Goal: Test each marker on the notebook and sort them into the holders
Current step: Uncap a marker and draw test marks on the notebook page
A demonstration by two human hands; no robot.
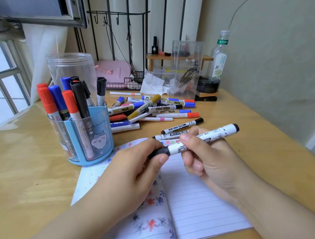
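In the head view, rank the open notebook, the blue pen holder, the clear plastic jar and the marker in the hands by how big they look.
1. open notebook
2. blue pen holder and clear plastic jar: look alike; the jar stands farther back and partly hidden, so unranked
3. marker, held by left hand and right hand

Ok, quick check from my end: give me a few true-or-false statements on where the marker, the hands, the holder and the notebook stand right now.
1. Both hands hold one black-capped marker. True: the left hand grips its cap, the right hand its barrel.
2. The blue holder is empty. False: it holds red, blue and black markers.
3. The notebook lies open under the hands. True.
4. The clear jar behind the holder is packed with markers. False: it looks empty.
5. No markers are left loose on the desk. False: a pile lies behind the notebook.
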